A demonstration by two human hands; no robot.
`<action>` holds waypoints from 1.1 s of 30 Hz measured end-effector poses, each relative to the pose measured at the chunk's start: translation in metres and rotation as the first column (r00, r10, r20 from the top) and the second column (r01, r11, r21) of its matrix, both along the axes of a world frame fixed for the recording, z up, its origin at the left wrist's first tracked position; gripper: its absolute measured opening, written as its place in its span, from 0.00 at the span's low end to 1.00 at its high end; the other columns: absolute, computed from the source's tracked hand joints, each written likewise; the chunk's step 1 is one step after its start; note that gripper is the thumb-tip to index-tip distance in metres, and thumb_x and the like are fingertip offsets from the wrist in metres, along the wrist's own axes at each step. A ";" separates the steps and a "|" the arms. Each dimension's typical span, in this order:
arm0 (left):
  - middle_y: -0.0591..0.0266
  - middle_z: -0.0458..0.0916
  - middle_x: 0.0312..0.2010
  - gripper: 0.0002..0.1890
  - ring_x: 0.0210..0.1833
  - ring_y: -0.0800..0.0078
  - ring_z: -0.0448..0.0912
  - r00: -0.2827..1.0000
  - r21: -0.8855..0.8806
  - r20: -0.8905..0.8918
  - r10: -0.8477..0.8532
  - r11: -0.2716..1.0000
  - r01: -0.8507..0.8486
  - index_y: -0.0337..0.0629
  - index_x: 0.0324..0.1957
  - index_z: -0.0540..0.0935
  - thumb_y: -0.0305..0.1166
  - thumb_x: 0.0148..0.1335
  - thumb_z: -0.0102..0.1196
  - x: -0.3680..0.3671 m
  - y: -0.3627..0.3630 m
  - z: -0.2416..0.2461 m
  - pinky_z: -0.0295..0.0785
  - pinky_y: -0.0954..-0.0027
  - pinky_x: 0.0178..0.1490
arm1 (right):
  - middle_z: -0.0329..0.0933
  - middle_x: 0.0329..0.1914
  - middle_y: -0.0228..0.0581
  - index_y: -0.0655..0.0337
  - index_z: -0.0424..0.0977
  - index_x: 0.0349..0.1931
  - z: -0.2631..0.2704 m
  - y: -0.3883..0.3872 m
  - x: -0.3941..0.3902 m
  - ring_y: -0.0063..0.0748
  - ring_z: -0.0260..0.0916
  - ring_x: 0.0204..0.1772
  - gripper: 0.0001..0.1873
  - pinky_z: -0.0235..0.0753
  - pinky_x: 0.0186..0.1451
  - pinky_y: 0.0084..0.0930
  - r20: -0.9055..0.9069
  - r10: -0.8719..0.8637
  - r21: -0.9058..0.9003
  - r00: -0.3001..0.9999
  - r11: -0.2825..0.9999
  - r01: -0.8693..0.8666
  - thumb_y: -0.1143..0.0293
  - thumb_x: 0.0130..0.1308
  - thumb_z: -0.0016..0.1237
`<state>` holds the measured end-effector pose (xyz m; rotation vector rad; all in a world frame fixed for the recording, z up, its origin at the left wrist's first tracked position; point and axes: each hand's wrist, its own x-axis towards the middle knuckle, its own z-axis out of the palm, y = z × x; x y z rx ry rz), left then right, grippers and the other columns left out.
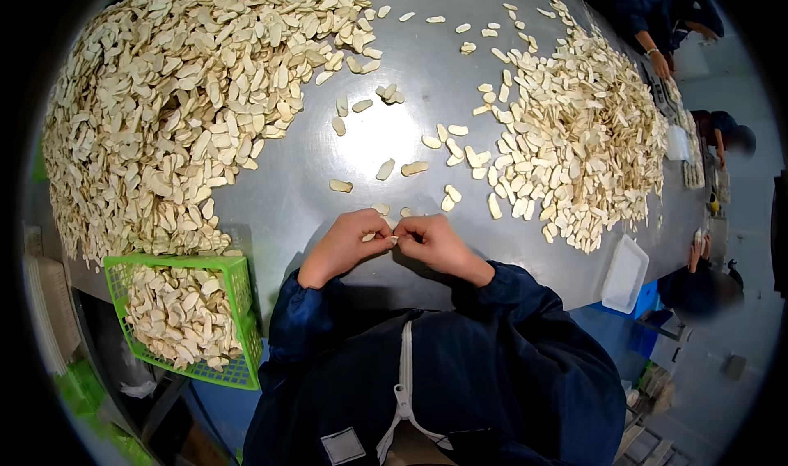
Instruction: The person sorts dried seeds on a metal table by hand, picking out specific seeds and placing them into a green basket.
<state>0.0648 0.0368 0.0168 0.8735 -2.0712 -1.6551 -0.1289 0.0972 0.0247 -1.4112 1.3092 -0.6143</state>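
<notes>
My left hand (349, 244) and my right hand (438, 243) meet fingertip to fingertip just above the steel table (283, 219). Between them they pinch a small pale dried slice (394, 239), mostly covered by the fingers. Another bit of slice (369, 237) shows within the curl of my left fingers. Just beyond my knuckles lie a few loose slices (381, 209), partly hidden by the hands. More single slices (414, 168) are scattered farther up the table.
A large heap of slices (178, 96) covers the left side; another heap (572, 133) lies right. A green plastic basket (237, 300) full of slices stands at the near left edge. A white tray (625, 275) sits near right. Several people (652, 16) work beyond the right side.
</notes>
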 end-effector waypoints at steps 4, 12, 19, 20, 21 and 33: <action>0.66 0.74 0.25 0.06 0.27 0.78 0.71 0.954 0.034 -0.128 0.272 0.962 -0.270 0.36 0.35 0.81 0.29 0.59 0.55 -0.006 0.000 -0.012 0.64 0.74 0.30 | 0.70 0.20 0.26 0.65 0.73 0.28 -0.004 -0.013 -0.019 0.14 0.62 0.24 0.05 0.64 0.28 0.17 0.237 -0.302 0.199 0.923 0.945 0.259 0.74 0.58 0.45; 0.77 0.51 0.13 0.11 0.18 0.86 0.51 0.501 0.834 -0.489 0.714 0.551 0.030 0.41 0.33 0.72 0.36 0.70 0.43 0.014 -0.014 -0.029 0.44 0.83 0.18 | 0.74 0.23 0.47 0.64 0.75 0.23 -0.005 -0.099 -0.075 0.46 0.72 0.28 0.12 0.71 0.31 0.37 -0.510 -0.533 -0.548 0.675 0.806 0.223 0.64 0.59 0.49; 0.70 0.58 0.17 0.11 0.20 0.83 0.54 0.446 0.833 -0.553 0.704 0.473 0.286 0.37 0.44 0.73 0.33 0.71 0.39 0.024 -0.015 -0.036 0.49 0.83 0.18 | 0.76 0.27 0.46 0.63 0.75 0.28 -0.006 -0.129 -0.054 0.47 0.75 0.32 0.07 0.73 0.32 0.37 -0.689 -0.354 -0.439 0.632 0.898 0.024 0.69 0.54 0.50; 0.67 0.68 0.24 0.19 0.21 0.85 0.56 0.520 0.822 -0.565 0.640 0.489 0.291 0.35 0.51 0.71 0.41 0.71 0.37 0.026 -0.016 -0.045 0.47 0.87 0.17 | 0.76 0.27 0.46 0.63 0.75 0.29 -0.002 -0.129 -0.051 0.45 0.75 0.31 0.07 0.72 0.31 0.36 -0.627 -0.329 -0.390 0.706 0.917 0.081 0.69 0.54 0.50; 0.64 0.71 0.28 0.22 0.22 0.85 0.57 0.571 0.844 -0.531 0.626 0.452 0.289 0.35 0.54 0.70 0.44 0.72 0.35 0.025 -0.015 -0.039 0.48 0.88 0.17 | 0.76 0.26 0.45 0.63 0.74 0.29 0.009 -0.128 -0.045 0.43 0.75 0.30 0.07 0.71 0.31 0.34 -0.557 -0.308 -0.332 0.771 0.934 0.133 0.69 0.54 0.50; 0.68 0.63 0.27 0.05 0.22 0.85 0.59 0.436 0.807 -0.575 0.692 0.390 0.444 0.40 0.37 0.71 0.30 0.68 0.44 0.028 -0.015 -0.038 0.50 0.88 0.17 | 0.74 0.30 0.47 0.61 0.73 0.30 -0.001 -0.084 -0.049 0.49 0.73 0.34 0.06 0.72 0.35 0.37 -0.528 -0.130 -0.284 0.839 0.958 -0.030 0.69 0.58 0.49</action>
